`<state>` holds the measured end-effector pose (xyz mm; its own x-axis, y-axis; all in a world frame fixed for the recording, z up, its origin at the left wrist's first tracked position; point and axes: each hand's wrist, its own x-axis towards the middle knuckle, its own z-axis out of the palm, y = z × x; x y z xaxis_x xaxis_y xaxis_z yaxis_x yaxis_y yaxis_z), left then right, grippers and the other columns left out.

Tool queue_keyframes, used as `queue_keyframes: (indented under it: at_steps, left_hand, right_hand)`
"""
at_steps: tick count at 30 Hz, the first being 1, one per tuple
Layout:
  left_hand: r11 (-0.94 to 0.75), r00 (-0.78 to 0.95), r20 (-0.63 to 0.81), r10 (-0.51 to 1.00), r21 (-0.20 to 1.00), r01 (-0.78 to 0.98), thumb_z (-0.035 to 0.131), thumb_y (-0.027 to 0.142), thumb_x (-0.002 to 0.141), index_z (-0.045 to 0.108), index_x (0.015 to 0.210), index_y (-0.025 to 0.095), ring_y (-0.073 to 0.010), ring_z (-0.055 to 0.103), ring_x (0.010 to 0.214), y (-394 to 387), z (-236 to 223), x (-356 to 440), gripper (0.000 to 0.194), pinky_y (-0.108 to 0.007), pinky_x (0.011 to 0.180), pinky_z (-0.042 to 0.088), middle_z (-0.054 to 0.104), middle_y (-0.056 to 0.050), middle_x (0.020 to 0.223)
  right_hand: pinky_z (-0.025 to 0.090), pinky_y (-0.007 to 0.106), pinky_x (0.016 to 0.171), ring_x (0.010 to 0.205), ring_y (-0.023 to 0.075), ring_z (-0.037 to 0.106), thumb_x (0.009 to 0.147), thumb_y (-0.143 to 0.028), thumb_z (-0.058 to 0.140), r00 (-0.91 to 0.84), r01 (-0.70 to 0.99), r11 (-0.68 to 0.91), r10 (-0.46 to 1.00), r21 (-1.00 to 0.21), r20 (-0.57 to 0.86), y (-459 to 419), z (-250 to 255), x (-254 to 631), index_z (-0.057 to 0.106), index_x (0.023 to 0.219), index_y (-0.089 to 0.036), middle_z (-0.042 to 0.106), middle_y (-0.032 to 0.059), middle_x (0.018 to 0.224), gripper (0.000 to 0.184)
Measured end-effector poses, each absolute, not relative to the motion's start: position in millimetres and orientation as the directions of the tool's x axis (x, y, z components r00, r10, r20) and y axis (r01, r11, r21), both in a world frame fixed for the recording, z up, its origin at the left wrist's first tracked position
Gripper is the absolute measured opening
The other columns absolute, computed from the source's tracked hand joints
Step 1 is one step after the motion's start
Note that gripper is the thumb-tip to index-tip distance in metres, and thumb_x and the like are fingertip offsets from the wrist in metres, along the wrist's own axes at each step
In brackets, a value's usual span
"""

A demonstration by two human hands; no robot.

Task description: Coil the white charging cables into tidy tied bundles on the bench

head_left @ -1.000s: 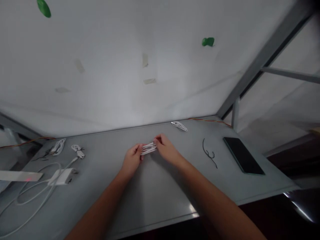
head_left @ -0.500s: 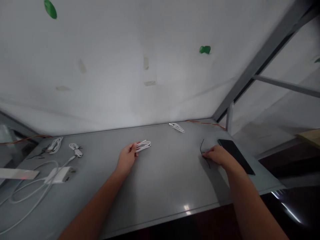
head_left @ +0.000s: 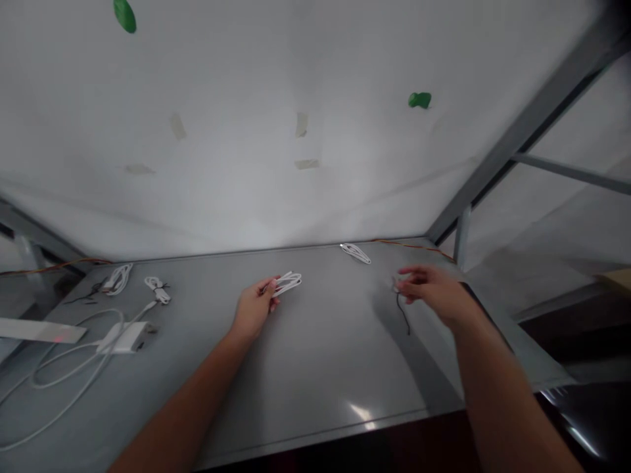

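1. The left hand has its fingers clamped on a looped white cable, over the table.
2. The right hand seems pinched on a black tie dangling below; blur hides the exact grip.
3. Another cable lies near the wall.

Left hand held coiled white cable above grey tabletop. Right hand, slightly blurred, pinched black twist tie, its tail hanging down. Second white coil lay toward the back; white power adapter lay at left.
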<state>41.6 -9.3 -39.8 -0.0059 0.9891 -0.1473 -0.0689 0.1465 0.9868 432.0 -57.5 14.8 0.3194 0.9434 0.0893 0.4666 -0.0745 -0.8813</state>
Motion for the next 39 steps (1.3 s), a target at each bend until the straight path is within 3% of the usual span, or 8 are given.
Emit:
queue_keyframes:
  at_steps: [4, 7, 10, 16, 21, 27, 33, 39]
  left_hand:
    - [0.194, 0.013, -0.197, 0.98, 0.947, -0.255, 0.091, 0.054, 0.067, 0.082, 0.102, 0.013, -0.008, 0.047, 0.055, -7.7, -39.6, 43.1, 0.054, -0.021, 0.05, 0.029, 0.065, -0.001, 0.072]
    - [0.203, 0.067, -0.191, 0.979, 0.915, -0.349, 0.093, 0.05, 0.067, 0.082, 0.095, 0.013, -0.0072, 0.045, 0.058, -5.7, -36.9, 38.8, 0.047, -0.021, 0.049, 0.027, 0.066, -0.003, 0.079]
    - [0.225, 0.134, -0.188, 0.973, 0.9, -0.373, 0.094, 0.049, 0.068, 0.081, 0.09, 0.012, -0.0065, 0.041, 0.056, -3.8, -34.1, 32.1, 0.045, -0.021, 0.046, 0.022, 0.06, -0.001, 0.072]
    - [0.289, 0.242, -0.21, 0.947, 0.888, -0.359, 0.096, 0.05, 0.065, 0.078, 0.096, 0.013, -0.0058, 0.044, 0.055, -1.2, -35.4, 25.9, 0.051, -0.02, 0.045, 0.022, 0.063, -0.001, 0.077]
    - [0.221, 0.125, -0.185, 0.975, 0.886, -0.408, 0.097, 0.049, 0.064, 0.074, 0.091, 0.013, -0.006, 0.046, 0.055, 2.1, -39.9, 24.3, 0.05, -0.02, 0.046, 0.027, 0.064, -0.001, 0.077]
    - [0.228, 0.073, -0.221, 0.973, 0.837, -0.497, 0.099, 0.041, 0.063, 0.071, 0.087, 0.013, -0.0054, 0.045, 0.055, 7.6, -41.3, 21.9, 0.047, -0.018, 0.045, 0.025, 0.06, 0.001, 0.071]
    - [0.194, -0.003, -0.225, 0.974, 0.847, -0.495, 0.095, 0.038, 0.069, 0.076, 0.089, 0.01, -0.0058, 0.043, 0.056, 10.8, -40.9, 22.2, 0.04, -0.019, 0.046, 0.024, 0.058, 0.0, 0.071]
    - [0.113, -0.19, -0.213, 0.958, 0.894, -0.433, 0.088, 0.053, 0.076, 0.079, 0.094, 0.012, -0.007, 0.039, 0.054, 15.0, -39.8, 20.5, 0.046, -0.021, 0.047, 0.022, 0.056, 0.002, 0.066]
  right_hand:
    - [0.049, 0.028, 0.052, 0.051, 0.0166, 0.063, 0.07, -0.025, 0.076, 0.046, 0.264, -0.04, 0.999, -0.964, -0.028, -18.0, 3.8, 323.0, 0.072, 0.087, -0.019, 0.067, -0.001, 0.061, 0.018]
    - [0.046, 0.027, 0.05, 0.052, 0.0156, 0.06, 0.068, -0.019, 0.071, 0.037, 0.203, 0.016, 0.999, -0.979, 0.024, 12.7, -11.7, 249.4, 0.068, 0.081, -0.02, 0.066, -0.0019, 0.062, 0.013]
    - [0.049, 0.028, 0.054, 0.059, 0.0168, 0.061, 0.069, -0.019, 0.067, 0.026, 0.164, 0.083, 0.996, -0.983, 0.089, 28.0, -25.6, 204.1, 0.065, 0.077, -0.022, 0.066, -0.0006, 0.067, 0.01]
    - [0.055, 0.032, 0.063, 0.073, 0.0204, 0.066, 0.063, -0.02, 0.069, -0.094, 0.031, 0.184, 0.979, -0.982, 0.18, 25.1, -45.5, 187.2, 0.071, 0.083, -0.024, 0.075, 0.0026, 0.082, 0.021]
    - [0.055, 0.032, 0.056, 0.06, 0.0179, 0.061, 0.061, -0.032, 0.081, -0.074, -0.134, 0.066, 0.994, -0.989, 0.077, 29.2, -55.2, 187.4, 0.073, 0.081, -0.021, 0.073, 0.002, 0.073, 0.024]
    - [0.057, 0.034, 0.063, 0.06, 0.0179, 0.065, 0.055, -0.041, 0.092, -0.01, -0.234, -0.01, 1.0, -0.972, -0.008, 32.3, -57.7, 186.9, 0.073, 0.07, -0.019, 0.075, 0.0034, 0.071, 0.032]
    - [0.054, 0.034, 0.065, 0.063, 0.0199, 0.064, 0.066, -0.047, 0.085, 0.071, -0.008, 0.147, 0.987, -0.989, 0.146, 24.7, -61.6, 183.7, 0.072, 0.067, -0.021, 0.072, 0.0032, 0.067, 0.029]
    - [0.048, 0.032, 0.067, 0.068, 0.019, 0.061, 0.081, -0.032, 0.071, 0.122, 0.309, 0.361, 0.902, -0.88, 0.413, 17.7, -63.2, 180.8, 0.068, 0.066, -0.022, 0.065, 0.0011, 0.07, 0.018]
